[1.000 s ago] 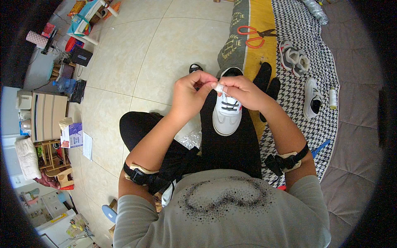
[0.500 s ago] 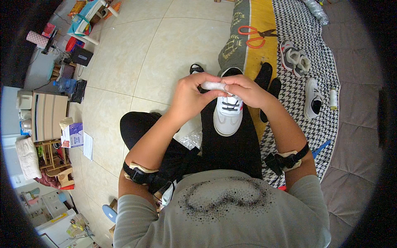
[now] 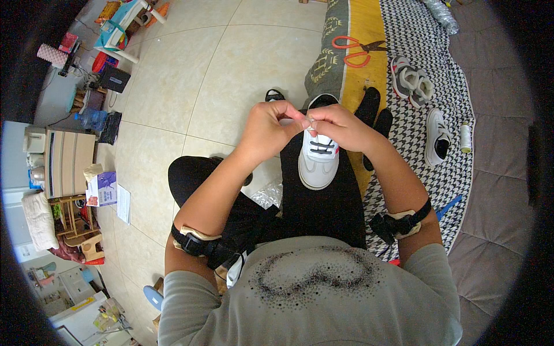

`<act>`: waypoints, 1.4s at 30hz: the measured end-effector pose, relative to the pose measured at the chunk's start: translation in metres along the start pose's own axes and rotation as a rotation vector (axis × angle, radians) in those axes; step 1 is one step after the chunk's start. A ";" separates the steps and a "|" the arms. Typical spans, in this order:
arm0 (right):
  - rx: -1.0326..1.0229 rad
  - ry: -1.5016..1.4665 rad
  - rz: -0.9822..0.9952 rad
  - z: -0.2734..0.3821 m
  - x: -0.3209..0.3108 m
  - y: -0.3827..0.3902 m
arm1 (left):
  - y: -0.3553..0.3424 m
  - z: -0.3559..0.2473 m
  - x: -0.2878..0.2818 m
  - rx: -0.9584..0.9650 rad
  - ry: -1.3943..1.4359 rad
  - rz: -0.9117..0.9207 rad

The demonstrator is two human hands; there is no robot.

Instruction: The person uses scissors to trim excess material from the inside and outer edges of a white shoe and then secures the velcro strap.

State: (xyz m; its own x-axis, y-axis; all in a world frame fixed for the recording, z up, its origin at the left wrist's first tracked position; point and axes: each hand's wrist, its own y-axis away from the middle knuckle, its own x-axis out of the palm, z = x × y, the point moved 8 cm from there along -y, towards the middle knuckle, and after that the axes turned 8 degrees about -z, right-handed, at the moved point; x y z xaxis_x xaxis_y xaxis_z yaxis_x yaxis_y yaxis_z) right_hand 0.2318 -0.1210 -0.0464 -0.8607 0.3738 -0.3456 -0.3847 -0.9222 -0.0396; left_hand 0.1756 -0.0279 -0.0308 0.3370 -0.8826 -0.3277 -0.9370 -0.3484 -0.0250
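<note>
My left hand (image 3: 267, 130) and my right hand (image 3: 342, 126) meet above my lap, fingertips pinched together. Between them shows a small white piece (image 3: 312, 124), too small and covered for me to tell its kind. Directly below the fingers, a white sneaker (image 3: 317, 170) with black laces and grey and red trim rests on my black-trousered leg, toe toward me. Its dark opening shows beyond my hands. Part of the tongue is hidden by my right fingers.
To the right, a houndstooth cloth (image 3: 461, 92) carries orange-handled scissors (image 3: 358, 51), black insoles (image 3: 367, 105), a grey-white shoe pair (image 3: 412, 83), another white sneaker (image 3: 437, 138) and a white thread spool (image 3: 465, 139). Crinkled clear plastic (image 3: 268, 196) lies by my left leg.
A thick white roll showed between my hands before; now only a small white bit is visible there. My fingertips have drawn closer together. The sneaker has stayed put.
</note>
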 end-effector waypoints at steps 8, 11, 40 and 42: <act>-0.288 0.375 -0.453 0.038 -0.024 0.028 | 0.006 0.005 0.000 -0.092 -0.035 -0.015; -0.376 0.597 -0.688 0.062 -0.027 0.055 | 0.011 0.008 0.001 -0.156 0.024 -0.036; 0.452 -1.204 -0.702 -0.025 0.054 0.057 | 0.080 -0.056 -0.007 0.746 -0.527 -0.456; 0.453 -1.203 -0.692 -0.025 0.055 0.056 | 0.078 -0.052 -0.008 0.692 -0.499 -0.478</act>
State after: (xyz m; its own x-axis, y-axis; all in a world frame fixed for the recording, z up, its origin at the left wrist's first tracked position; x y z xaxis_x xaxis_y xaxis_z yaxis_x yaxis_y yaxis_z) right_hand 0.1717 -0.1544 -0.0912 -0.1295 0.7854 0.6053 -0.7035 -0.5030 0.5021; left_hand 0.1051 -0.0642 0.0185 0.7668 -0.4062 -0.4971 -0.6127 -0.2320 -0.7555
